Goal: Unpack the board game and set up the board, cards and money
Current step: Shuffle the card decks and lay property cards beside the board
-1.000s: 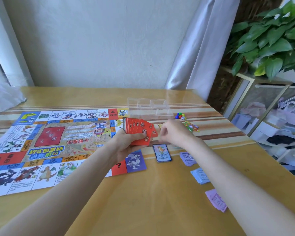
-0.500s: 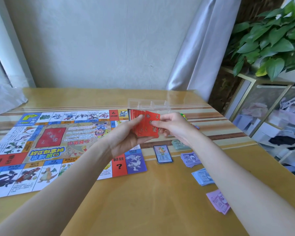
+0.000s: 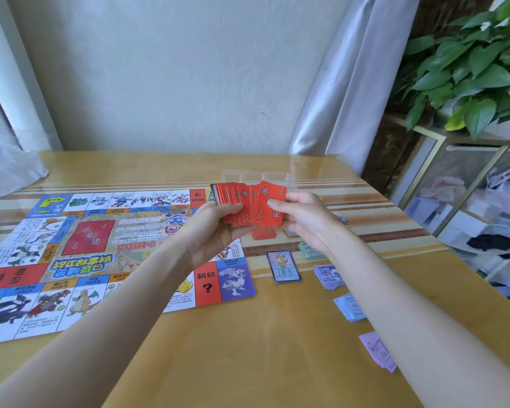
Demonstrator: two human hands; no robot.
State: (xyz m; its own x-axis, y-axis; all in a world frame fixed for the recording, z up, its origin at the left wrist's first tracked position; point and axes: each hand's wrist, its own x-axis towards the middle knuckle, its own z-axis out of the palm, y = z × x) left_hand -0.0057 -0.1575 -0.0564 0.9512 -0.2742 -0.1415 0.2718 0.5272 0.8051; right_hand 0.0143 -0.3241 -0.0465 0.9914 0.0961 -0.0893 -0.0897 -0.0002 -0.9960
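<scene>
left hand (image 3: 215, 231) grips fan of red cards (image 3: 242, 206) above board's right edge, thumb pressed on top, fingers curled under. right hand (image 3: 304, 220) pinches front red card (image 3: 270, 206) at its edge, thumb and fingertips. one red card (image 3: 264, 232) just below fan, can't tell if held. board (image 3: 86, 251) flat on table (image 3: 262, 348), blue card (image 3: 283, 266) beside it, money piles (image 3: 329, 276) near right forearm, clear tray (image 3: 256, 176) behind cards

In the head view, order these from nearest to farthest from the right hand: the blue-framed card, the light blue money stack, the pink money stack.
From the right hand:
1. Blue-framed card, on the table just below the hand.
2. Light blue money stack, nearer the camera, beside the right forearm.
3. Pink money stack, nearest the camera, farthest from the hand.
</scene>
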